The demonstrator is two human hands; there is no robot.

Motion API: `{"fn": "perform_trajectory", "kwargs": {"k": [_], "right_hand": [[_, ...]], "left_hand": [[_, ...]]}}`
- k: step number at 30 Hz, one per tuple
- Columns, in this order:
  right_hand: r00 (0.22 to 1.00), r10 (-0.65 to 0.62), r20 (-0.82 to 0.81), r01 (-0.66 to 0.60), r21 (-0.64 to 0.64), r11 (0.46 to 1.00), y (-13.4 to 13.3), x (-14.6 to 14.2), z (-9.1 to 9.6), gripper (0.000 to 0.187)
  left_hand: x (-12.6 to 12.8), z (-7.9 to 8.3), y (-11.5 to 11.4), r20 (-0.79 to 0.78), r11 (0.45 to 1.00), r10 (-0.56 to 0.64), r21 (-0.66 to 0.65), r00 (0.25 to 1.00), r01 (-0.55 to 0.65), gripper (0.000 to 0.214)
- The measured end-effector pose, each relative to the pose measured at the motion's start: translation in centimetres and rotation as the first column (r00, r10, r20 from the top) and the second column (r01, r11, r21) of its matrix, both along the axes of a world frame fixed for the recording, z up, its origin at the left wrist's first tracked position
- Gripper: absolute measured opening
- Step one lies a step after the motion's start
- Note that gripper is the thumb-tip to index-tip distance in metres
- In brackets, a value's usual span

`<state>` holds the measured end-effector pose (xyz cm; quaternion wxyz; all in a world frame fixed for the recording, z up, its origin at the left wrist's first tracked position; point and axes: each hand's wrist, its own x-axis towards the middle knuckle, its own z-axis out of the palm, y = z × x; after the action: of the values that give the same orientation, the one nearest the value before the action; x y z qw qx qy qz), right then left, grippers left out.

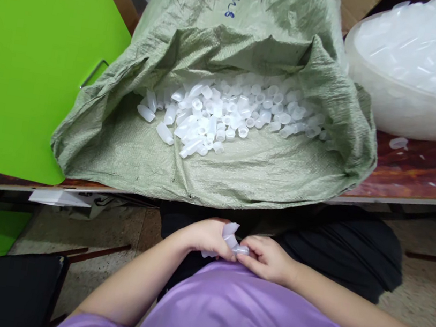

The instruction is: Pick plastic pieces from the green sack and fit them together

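Close to my body, above my lap, my left hand [213,237] is closed around several translucent white plastic pieces [230,232]. Fingers of my right hand [266,258] pinch one small translucent plastic piece [241,249] right beside the left hand's thumb. Whether that piece touches the ones in my left hand I cannot tell. Beyond my hands, a pale green woven sack [137,160] lies on its side with its mouth toward me. Inside its mouth is a heap of similar small translucent plastic pieces [216,114], some like short tubes, some with a slanted flat end.
A large whitish tub [419,113] heaped with translucent pieces stands at the right on the reddish-brown table [423,171]. One loose piece [398,143] lies before it. A bright green panel [33,62] with a metal handle is at the left. A black stool [8,285] stands lower left.
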<state>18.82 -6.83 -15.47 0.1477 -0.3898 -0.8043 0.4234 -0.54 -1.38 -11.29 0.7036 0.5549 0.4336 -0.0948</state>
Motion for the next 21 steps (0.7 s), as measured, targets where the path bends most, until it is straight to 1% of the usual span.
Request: {"fn": "perform_trajectory", "kwargs": {"k": [2, 3, 4, 5, 6, 7, 8, 10, 11, 12, 13, 14, 16, 17, 18, 19, 20, 21], "right_hand": [[0.996, -0.084, -0.033, 0.081, -0.077, 0.994, -0.1, 0.2, -0.8, 0.027], [0.987, -0.153, -0.039, 0.149, -0.085, 0.985, -0.1, 0.4, -1.3, 0.030], [0.970, -0.241, -0.036, 0.238, -0.076, 0.968, 0.1, 0.7, -1.7, 0.038], [0.940, -0.340, -0.024, 0.339, -0.054, 0.939, 0.3, 1.2, -1.9, 0.047], [0.900, -0.435, -0.008, 0.435, -0.023, 0.900, 0.6, 1.7, -2.1, 0.051], [0.862, -0.507, 0.005, 0.507, 0.016, 0.862, 0.9, 2.3, -2.0, 0.049], [0.838, -0.546, 0.010, 0.545, 0.063, 0.836, 1.2, 2.9, -1.7, 0.041], [0.844, -0.536, -0.007, 0.528, 0.189, 0.828, 1.6, 4.1, -0.4, 0.024], [0.863, -0.503, -0.033, 0.493, 0.269, 0.828, 1.8, 4.7, 0.5, 0.019], [0.884, -0.464, -0.067, 0.455, 0.355, 0.817, 1.8, 5.1, 1.6, 0.017], [0.901, -0.423, -0.103, 0.422, 0.440, 0.793, 1.9, 5.5, 2.7, 0.016], [0.913, -0.386, -0.134, 0.397, 0.521, 0.756, 2.1, 5.7, 3.8, 0.018], [0.916, -0.357, -0.182, 0.383, 0.658, 0.649, 2.9, 6.0, 6.2, 0.023], [0.908, -0.375, -0.189, 0.391, 0.704, 0.593, 3.6, 5.9, 7.3, 0.024], [0.893, -0.413, -0.180, 0.402, 0.732, 0.549, 4.7, 5.8, 8.3, 0.022], [0.871, -0.466, -0.152, 0.410, 0.747, 0.523, 5.9, 5.6, 9.2, 0.020], [0.846, -0.524, -0.100, 0.410, 0.749, 0.520, 7.4, 5.4, 10.0, 0.019], [0.819, -0.574, -0.001, 0.393, 0.731, 0.559, 9.0, 5.2, 10.7, 0.020]], "left_hand": [[0.4, 0.1, 0.2, -0.065, 0.996, -0.002, 0.086, 0.998, 0.008, 0.021], [0.6, 0.1, 0.3, -0.091, 0.989, 0.024, 0.145, 0.996, -0.011, 0.023], [0.9, 0.1, 0.4, -0.108, 0.975, 0.075, 0.216, 0.991, -0.050, 0.026], [1.1, 0.0, 0.6, -0.114, 0.952, 0.138, 0.289, 0.984, -0.100, 0.029], [1.3, -0.1, 0.7, -0.110, 0.924, 0.206, 0.351, 0.972, -0.156, 0.031], [1.5, -0.3, 0.8, -0.101, 0.897, 0.266, 0.391, 0.959, -0.208, 0.031], [1.6, -0.4, 0.9, -0.096, 0.879, 0.312, 0.406, 0.945, -0.249, 0.031], [1.5, -0.5, 0.9, -0.088, 0.879, 0.354, 0.371, 0.931, -0.299, 0.030], [1.3, -0.4, 0.9, -0.072, 0.888, 0.353, 0.339, 0.933, -0.310, 0.029], [1.1, -0.2, 0.8, -0.042, 0.897, 0.346, 0.309, 0.937, -0.317, 0.028], [0.9, 0.0, 0.7, 0.000, 0.906, 0.333, 0.277, 0.943, -0.320, 0.028], [0.7, 0.3, 0.5, 0.051, 0.916, 0.319, 0.242, 0.947, -0.321, 0.028], [0.3, 0.9, 0.1, 0.139, 0.933, 0.301, 0.164, 0.944, -0.321, 0.030], [0.2, 1.1, -0.2, 0.164, 0.936, 0.308, 0.123, 0.937, -0.329, 0.032], [0.1, 1.2, -0.5, 0.179, 0.935, 0.325, 0.085, 0.928, -0.344, 0.034], [0.1, 1.3, -0.8, 0.188, 0.929, 0.350, 0.054, 0.918, -0.366, 0.036], [0.1, 1.3, -1.1, 0.197, 0.920, 0.379, 0.028, 0.904, -0.392, 0.038], [0.2, 1.2, -1.3, 0.209, 0.908, 0.408, 0.004, 0.889, -0.418, 0.038]]}}
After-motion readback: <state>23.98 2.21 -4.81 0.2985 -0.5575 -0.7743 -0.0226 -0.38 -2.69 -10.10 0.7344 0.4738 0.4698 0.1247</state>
